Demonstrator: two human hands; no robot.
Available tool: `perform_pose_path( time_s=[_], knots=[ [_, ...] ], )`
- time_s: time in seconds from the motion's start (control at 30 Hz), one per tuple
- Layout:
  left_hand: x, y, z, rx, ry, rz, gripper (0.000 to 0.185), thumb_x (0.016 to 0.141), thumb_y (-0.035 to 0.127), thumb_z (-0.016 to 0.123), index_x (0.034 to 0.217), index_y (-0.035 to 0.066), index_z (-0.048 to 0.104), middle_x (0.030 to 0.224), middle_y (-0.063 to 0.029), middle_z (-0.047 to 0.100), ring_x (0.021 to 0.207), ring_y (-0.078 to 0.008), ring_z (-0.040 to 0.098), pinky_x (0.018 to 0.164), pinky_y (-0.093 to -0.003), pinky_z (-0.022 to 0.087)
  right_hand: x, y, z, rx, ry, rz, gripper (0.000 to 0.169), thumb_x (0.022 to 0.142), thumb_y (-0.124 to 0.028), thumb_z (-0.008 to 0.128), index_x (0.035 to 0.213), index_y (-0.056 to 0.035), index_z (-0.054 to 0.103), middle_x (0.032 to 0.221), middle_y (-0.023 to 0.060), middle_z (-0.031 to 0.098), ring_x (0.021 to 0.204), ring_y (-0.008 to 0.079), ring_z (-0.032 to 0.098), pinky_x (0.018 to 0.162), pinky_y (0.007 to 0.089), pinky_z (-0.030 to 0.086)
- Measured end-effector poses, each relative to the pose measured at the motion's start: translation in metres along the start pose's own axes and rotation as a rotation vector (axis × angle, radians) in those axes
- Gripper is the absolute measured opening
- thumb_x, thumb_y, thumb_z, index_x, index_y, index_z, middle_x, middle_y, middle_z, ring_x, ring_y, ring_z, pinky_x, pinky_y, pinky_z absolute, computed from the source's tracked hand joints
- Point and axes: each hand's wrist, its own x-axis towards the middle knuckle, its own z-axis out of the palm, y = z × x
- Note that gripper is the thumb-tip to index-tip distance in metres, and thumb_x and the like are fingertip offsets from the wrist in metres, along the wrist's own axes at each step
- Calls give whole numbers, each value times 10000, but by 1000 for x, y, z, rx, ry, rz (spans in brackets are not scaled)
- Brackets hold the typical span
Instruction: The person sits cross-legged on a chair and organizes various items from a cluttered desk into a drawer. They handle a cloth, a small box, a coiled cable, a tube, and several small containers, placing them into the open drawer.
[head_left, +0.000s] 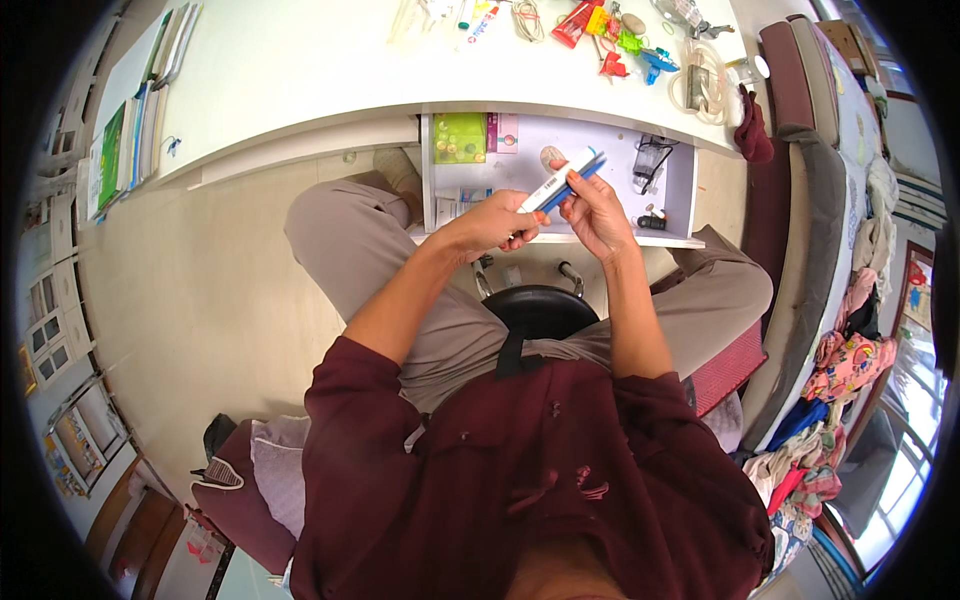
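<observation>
Above an open drawer, both hands hold a slim white and blue box, tilted up to the right. My left hand grips its lower end. My right hand has its thumb and fingers on the upper part. Small print marks the white face. Inside the drawer, a green pack lies at the back left beside a purple and pink box. Small packets are at the front left, partly behind my left hand. A bagged item with a black cord lies at the right, behind a small black object.
On the white desk lie colourful plastic toys, a coiled cable, a tube and coiled transparent tubing. Books stand at its left end. A black stool seat is between my legs; a sofa with clothes is at right.
</observation>
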Motion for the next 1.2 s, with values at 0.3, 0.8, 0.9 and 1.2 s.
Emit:
perform_pose_path(
  time_s=[0.3,0.8,0.9,1.2],
  knots=[
    [-20,10,-36,931,658,165,294,896,238,629,1074,5,641,716,-54,642,590,-114,587,575,-265,485,43,60,-40,200,213,115,150,938,-109,612,974,36,620,777,56,630,627,107,603,560,197,544],
    [-39,45,-43,563,944,478,271,883,121,679,1121,-3,643,770,-4,630,692,-52,533,619,-208,442,155,136,-18,137,652,372,168,895,-84,661,1029,17,651,807,111,591,628,189,626,497,244,569],
    [-38,49,-37,563,923,484,268,877,114,683,1113,-6,646,774,-11,632,695,-57,547,632,-213,463,159,139,-31,111,532,457,162,890,-85,668,1027,0,655,808,103,599,629,165,623,492,236,566],
    [-33,50,-35,588,906,487,270,870,114,689,1107,-7,648,781,-23,642,697,-67,567,637,-220,483,147,127,-33,112,387,591,106,897,-139,672,881,-45,626,729,65,649,646,119,635,467,183,485]
  ],
)
